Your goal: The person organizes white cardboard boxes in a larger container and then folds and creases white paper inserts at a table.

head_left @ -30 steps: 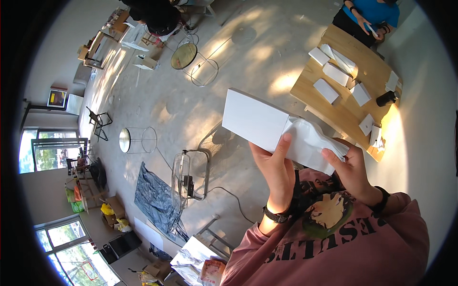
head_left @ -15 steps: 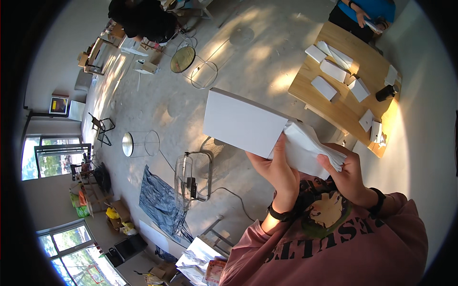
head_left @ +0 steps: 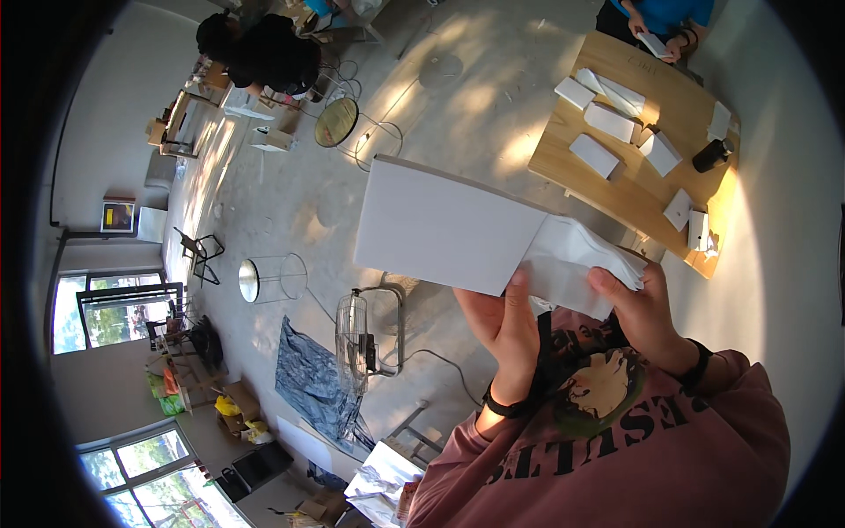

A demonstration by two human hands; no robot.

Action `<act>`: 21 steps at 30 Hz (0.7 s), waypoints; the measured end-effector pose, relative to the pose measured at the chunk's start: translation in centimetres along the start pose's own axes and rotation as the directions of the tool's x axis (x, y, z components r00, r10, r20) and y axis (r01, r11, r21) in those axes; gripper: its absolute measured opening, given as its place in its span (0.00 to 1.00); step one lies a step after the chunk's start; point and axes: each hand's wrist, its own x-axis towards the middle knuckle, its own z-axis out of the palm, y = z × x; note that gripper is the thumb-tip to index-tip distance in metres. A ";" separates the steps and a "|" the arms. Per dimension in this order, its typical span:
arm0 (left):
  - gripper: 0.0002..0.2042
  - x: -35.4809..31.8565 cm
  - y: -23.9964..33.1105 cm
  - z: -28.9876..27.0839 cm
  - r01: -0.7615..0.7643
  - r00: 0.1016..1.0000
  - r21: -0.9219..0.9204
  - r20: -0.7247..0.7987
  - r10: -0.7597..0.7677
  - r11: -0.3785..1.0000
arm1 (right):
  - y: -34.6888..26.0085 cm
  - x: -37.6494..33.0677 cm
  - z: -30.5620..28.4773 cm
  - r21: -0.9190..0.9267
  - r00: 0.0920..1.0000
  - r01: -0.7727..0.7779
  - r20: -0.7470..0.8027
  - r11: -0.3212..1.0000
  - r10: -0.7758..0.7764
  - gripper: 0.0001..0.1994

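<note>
Two hands are holding things up at chest height: my left hand (head_left: 506, 321) is pinching the white flat box (head_left: 444, 227) by its lower corner, so it may be tipping or slipping; my right hand (head_left: 642, 308) is closing its fingers around the crumpled white plastic sleeve (head_left: 576, 264), wrist bent inward.

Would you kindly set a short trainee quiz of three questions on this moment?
1. True or false: the left hand grips the white box at its lower right edge.
2. What does the right hand hold? A) a black cup B) a white bag C) a fan
3. Fill in: small white boxes lie on the wooden ____ at the upper right.

Key: 1 true. 2 B, the white bag, which meets the box's right end. 3 table.
</note>
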 end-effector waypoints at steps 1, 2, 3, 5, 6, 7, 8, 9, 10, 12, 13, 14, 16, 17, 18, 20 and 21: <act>0.26 0.1 0.0 -0.1 -0.083 0.995 0.132 0.071 0.074 0.988 | -0.1 -0.1 0.1 0.037 1.000 0.004 -0.018 0.999 -0.003 0.10; 0.30 0.1 0.1 -0.2 -0.174 0.979 0.255 0.152 0.138 0.951 | -0.1 -0.1 0.1 0.074 0.999 0.009 -0.036 0.997 -0.007 0.10; 0.30 0.2 0.1 -0.5 -0.176 0.978 0.257 0.156 0.139 0.950 | -0.2 -0.2 -0.1 0.079 0.999 0.011 -0.037 0.997 -0.008 0.10; 0.41 0.4 0.4 -1.2 -0.014 0.973 -0.115 0.228 0.040 0.993 | -0.4 -0.3 -0.5 0.107 0.998 -0.061 0.000 0.992 0.062 0.10; 0.41 0.7 1.1 -1.1 -0.017 0.972 -0.111 0.230 0.042 0.994 | -0.5 -0.3 -0.5 0.113 0.998 -0.060 0.003 0.992 0.060 0.10; 0.43 1.3 1.7 -0.7 0.044 0.963 -0.094 0.269 -0.017 0.995 | -0.5 -0.1 -0.5 0.231 0.995 -0.098 0.042 0.968 0.091 0.10; 0.46 1.9 2.2 -0.4 0.105 0.948 -0.075 0.308 -0.077 0.992 | -0.4 0.0 -0.6 0.344 0.990 -0.138 0.084 0.929 0.116 0.10; 0.46 2.4 2.8 -0.1 0.103 0.947 -0.072 0.311 -0.076 0.992 | -0.6 0.0 -0.7 0.348 0.990 -0.136 0.084 0.927 0.114 0.10; 0.48 2.9 3.3 0.1 0.053 0.925 -0.026 0.378 -0.039 0.998 | -0.8 0.0 -0.7 0.415 0.970 -0.227 0.176 0.881 0.167 0.11; 0.52 3.6 3.4 0.8 -0.011 0.907 -0.010 0.422 0.015 1.000 | -1.1 0.1 -0.8 0.473 0.940 -0.319 0.271 0.822 0.208 0.13; 0.54 3.9 3.3 1.2 -0.024 0.917 -0.035 0.398 0.036 0.999 | -1.2 0.2 -0.8 0.473 0.930 -0.335 0.304 0.815 0.206 0.13; 0.55 4.4 3.4 1.5 -0.032 0.907 -0.059 0.417 0.054 0.998 | -1.3 0.2 -0.8 0.473 0.919 -0.352 0.336 0.807 0.204 0.14; 0.58 4.4 3.8 2.1 -0.008 0.907 -0.113 0.417 0.055 0.994 | -1.6 0.4 -0.7 0.482 0.916 -0.365 0.337 0.797 0.216 0.15; 0.58 4.4 3.8 2.0 -0.008 0.907 -0.110 0.417 0.053 0.994 | -1.7 0.5 -0.7 0.488 0.913 -0.377 0.339 0.787 0.227 0.15; 0.55 4.5 3.8 1.8 0.023 0.884 -0.109 0.467 0.030 0.994 | -1.8 0.6 -0.7 0.491 0.913 -0.378 0.337 0.785 0.229 0.15; 0.52 4.5 3.9 1.8 0.057 0.856 -0.103 0.517 0.004 0.993 | -1.8 1.0 -0.7 0.520 0.913 -0.398 0.304 0.756 0.272 0.16; 0.48 4.6 4.1 2.0 0.023 0.879 -0.037 0.476 -0.003 0.999 | -1.9 1.2 -0.9 0.523 0.913 -0.398 0.302 0.754 0.273 0.16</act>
